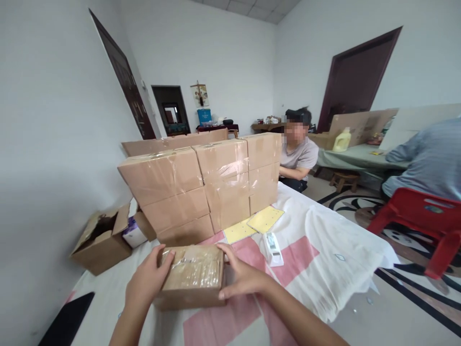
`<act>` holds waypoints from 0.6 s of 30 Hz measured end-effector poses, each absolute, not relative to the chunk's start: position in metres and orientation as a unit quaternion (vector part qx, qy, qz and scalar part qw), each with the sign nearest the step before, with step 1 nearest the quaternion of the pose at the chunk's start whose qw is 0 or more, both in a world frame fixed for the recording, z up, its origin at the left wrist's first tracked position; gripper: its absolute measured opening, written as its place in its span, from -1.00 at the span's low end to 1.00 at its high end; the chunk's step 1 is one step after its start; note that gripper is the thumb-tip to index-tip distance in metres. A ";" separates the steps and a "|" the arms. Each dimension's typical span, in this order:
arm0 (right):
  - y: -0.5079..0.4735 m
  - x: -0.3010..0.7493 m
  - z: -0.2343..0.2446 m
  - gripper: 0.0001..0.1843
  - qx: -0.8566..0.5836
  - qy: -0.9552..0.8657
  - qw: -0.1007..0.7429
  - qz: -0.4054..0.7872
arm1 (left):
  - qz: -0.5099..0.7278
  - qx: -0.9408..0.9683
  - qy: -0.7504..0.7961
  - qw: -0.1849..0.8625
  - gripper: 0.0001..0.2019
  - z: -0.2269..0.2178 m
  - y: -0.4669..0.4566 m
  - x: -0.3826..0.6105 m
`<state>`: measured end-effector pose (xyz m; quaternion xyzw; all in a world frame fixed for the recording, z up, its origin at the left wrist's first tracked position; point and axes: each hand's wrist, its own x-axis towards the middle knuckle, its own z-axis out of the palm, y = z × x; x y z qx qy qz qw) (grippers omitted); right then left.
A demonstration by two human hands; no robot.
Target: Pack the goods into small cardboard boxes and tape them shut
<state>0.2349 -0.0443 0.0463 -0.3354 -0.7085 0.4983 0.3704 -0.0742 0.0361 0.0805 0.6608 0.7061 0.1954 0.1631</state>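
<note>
A small brown cardboard box, its top covered in shiny clear tape, rests on the cloth-covered table close to me. My left hand grips its left side, thumb over the top edge. On the opposite side, my right hand has its fingers at the far corner and its thumb at the near one. Behind the box stands a wall of stacked taped cartons. Two yellow sheets lie at the foot of that stack, beside a white handheld device with a small screen.
At the left are an opened carton, a white-and-purple package and a dark flat object. A person crouches beyond the stack. Another person sits at the right on a red chair, near a table with a yellow jug.
</note>
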 end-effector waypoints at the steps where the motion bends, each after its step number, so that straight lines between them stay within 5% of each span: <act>1: -0.051 0.233 0.043 0.45 -0.351 -0.711 0.377 0.479 | 0.193 0.666 0.702 0.162 -0.37 0.081 0.037 -0.074; 18: -0.152 0.280 0.047 0.18 -0.432 -0.675 0.531 0.277 | 0.459 0.594 0.599 0.279 -0.36 0.070 -0.006 -0.058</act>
